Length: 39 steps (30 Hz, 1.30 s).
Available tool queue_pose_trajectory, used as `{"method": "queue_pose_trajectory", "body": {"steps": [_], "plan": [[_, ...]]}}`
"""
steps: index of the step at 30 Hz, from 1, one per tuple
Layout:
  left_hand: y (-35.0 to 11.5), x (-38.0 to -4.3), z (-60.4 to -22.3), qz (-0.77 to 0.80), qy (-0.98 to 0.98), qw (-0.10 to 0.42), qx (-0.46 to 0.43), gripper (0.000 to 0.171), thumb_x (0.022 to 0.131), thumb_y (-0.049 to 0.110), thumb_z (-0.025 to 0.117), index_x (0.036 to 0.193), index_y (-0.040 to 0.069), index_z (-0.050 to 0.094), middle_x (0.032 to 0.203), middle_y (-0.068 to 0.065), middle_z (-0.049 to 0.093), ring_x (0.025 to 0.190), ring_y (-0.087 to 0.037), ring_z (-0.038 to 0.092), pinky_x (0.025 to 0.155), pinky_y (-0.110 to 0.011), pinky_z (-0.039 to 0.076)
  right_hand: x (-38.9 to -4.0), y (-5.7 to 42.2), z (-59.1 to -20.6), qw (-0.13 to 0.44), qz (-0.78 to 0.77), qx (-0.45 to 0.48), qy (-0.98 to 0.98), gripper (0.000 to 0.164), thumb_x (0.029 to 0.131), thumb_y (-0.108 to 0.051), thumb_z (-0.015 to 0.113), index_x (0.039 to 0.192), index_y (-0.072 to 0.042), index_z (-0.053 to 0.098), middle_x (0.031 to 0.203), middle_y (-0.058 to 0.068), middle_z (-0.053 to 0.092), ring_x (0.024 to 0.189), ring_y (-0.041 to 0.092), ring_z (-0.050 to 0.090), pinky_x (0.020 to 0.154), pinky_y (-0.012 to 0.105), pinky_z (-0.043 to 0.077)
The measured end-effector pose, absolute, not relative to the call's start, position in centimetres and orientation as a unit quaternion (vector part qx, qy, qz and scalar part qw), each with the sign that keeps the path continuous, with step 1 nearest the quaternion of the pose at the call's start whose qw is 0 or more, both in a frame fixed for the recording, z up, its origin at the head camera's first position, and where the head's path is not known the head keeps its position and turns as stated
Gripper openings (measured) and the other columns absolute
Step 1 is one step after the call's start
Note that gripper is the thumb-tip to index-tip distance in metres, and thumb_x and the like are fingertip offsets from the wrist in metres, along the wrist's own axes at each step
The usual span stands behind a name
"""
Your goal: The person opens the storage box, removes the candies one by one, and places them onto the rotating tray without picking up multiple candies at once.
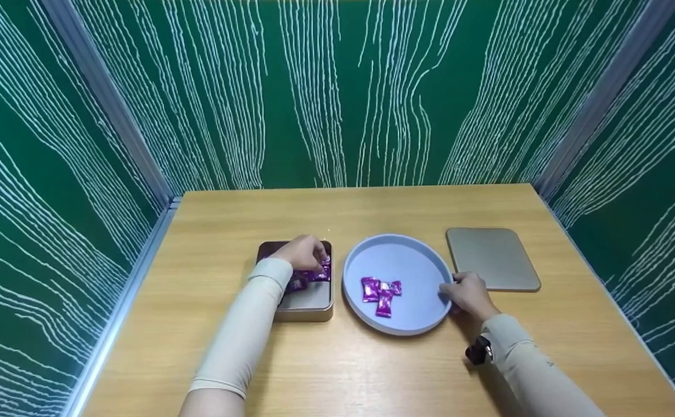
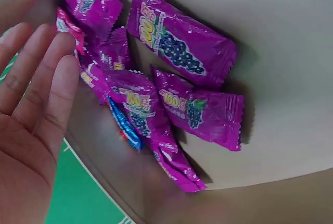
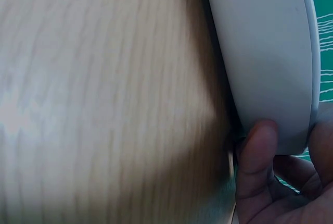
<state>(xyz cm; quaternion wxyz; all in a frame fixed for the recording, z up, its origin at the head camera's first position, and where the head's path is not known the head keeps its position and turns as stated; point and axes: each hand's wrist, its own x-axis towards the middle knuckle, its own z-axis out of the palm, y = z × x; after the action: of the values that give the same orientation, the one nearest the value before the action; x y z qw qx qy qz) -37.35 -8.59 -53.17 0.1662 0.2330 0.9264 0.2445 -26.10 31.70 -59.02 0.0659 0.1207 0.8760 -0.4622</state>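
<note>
My left hand (image 1: 301,253) reaches down into a rectangular metal tin (image 1: 304,315) holding purple-wrapped grape candies (image 2: 179,47). In the left wrist view its fingers are extended beside the candies, with nothing visibly held. A blue wrapper (image 2: 125,125) and a pinkish-red one (image 2: 70,28) show among the purple packets. To the right of the tin lies a round, pale blue-grey tray (image 1: 418,258) with several purple candies (image 1: 385,302) on its left half. My right hand (image 1: 471,294) grips the tray's right rim; the right wrist view shows fingers against its outer wall.
A flat metal lid (image 1: 493,258) with rounded corners lies behind and right of the tray, close to my right hand. Everything rests on a wooden table (image 1: 372,376). Green panels (image 1: 351,92) with white streaks enclose the back and both sides.
</note>
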Motion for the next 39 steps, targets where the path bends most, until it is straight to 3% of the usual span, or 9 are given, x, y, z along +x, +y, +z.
{"method": "queue_pose_trajectory", "body": {"steps": [6, 10, 16, 21, 29, 34, 39], "plan": [[-8.8, -37.3, -54.1, 0.236, 0.927, 0.173, 0.235, 0.023, 0.08, 0.008, 0.091, 0.102, 0.008, 0.083, 0.094, -0.002, 0.081, 0.085, -0.013, 0.066, 0.092, -0.038, 0.061, -26.0, 31.4, -59.1, 0.062, -0.47, 0.125, 0.872, 0.039, 0.09, -0.008, 0.066, 0.121, 0.016, 0.069, 0.073, 0.011, 0.072, 0.046, 0.012, 0.06, 0.045, 0.027, 0.055], [-8.8, -37.3, -54.5, 0.231, 0.927, 0.181, 0.233, 0.02, 0.079, 0.007, 0.091, 0.096, 0.007, 0.081, 0.085, 0.002, 0.075, 0.079, -0.012, 0.061, 0.081, -0.032, 0.057, -25.9, 31.3, -59.3, 0.055, -0.484, 0.122, 0.865, 0.035, 0.089, -0.006, 0.065, 0.115, 0.015, 0.071, 0.067, 0.006, 0.07, 0.045, 0.011, 0.061, 0.044, 0.027, 0.055], [-8.6, -37.5, -54.8, 0.219, 0.93, 0.194, 0.223, 0.019, 0.078, 0.006, 0.093, 0.093, 0.006, 0.081, 0.082, 0.003, 0.073, 0.077, -0.012, 0.058, 0.074, -0.028, 0.052, -25.8, 31.2, -59.1, 0.06, -0.485, 0.122, 0.864, 0.039, 0.09, -0.006, 0.065, 0.122, 0.016, 0.069, 0.068, 0.007, 0.07, 0.046, 0.011, 0.06, 0.044, 0.027, 0.053], [-8.6, -37.5, -54.8, 0.2, 0.932, 0.204, 0.223, 0.018, 0.077, 0.005, 0.094, 0.083, 0.007, 0.077, 0.072, 0.008, 0.062, 0.07, -0.011, 0.054, 0.067, -0.025, 0.046, -25.7, 31.2, -58.9, 0.061, -0.482, 0.115, 0.866, 0.044, 0.092, -0.007, 0.065, 0.129, 0.017, 0.067, 0.07, 0.008, 0.071, 0.047, 0.013, 0.06, 0.044, 0.027, 0.053], [-8.9, -37.6, -55.0, 0.184, 0.934, 0.205, 0.227, 0.016, 0.076, 0.006, 0.094, 0.083, 0.01, 0.08, 0.075, 0.007, 0.07, 0.074, -0.011, 0.059, 0.073, -0.027, 0.052, -25.9, 31.6, -59.0, 0.069, -0.489, 0.116, 0.862, 0.048, 0.091, -0.008, 0.064, 0.132, 0.018, 0.065, 0.071, 0.009, 0.07, 0.05, 0.013, 0.059, 0.046, 0.027, 0.053], [-9.2, -37.6, -54.9, 0.194, 0.931, 0.204, 0.232, 0.018, 0.075, 0.004, 0.092, 0.083, 0.009, 0.077, 0.073, 0.009, 0.065, 0.073, -0.011, 0.057, 0.068, -0.025, 0.048, -26.0, 31.8, -59.3, 0.063, -0.488, 0.118, 0.863, 0.043, 0.09, -0.008, 0.065, 0.124, 0.018, 0.068, 0.071, 0.009, 0.07, 0.049, 0.013, 0.06, 0.046, 0.027, 0.053], [-9.5, -37.6, -54.6, 0.209, 0.929, 0.195, 0.235, 0.019, 0.077, 0.004, 0.09, 0.079, 0.012, 0.073, 0.072, 0.01, 0.063, 0.071, -0.011, 0.055, 0.068, -0.025, 0.046, -26.0, 31.6, -59.4, 0.058, -0.491, 0.127, 0.86, 0.048, 0.091, -0.007, 0.067, 0.131, 0.019, 0.065, 0.075, 0.011, 0.074, 0.048, 0.012, 0.062, 0.045, 0.028, 0.056]]}}
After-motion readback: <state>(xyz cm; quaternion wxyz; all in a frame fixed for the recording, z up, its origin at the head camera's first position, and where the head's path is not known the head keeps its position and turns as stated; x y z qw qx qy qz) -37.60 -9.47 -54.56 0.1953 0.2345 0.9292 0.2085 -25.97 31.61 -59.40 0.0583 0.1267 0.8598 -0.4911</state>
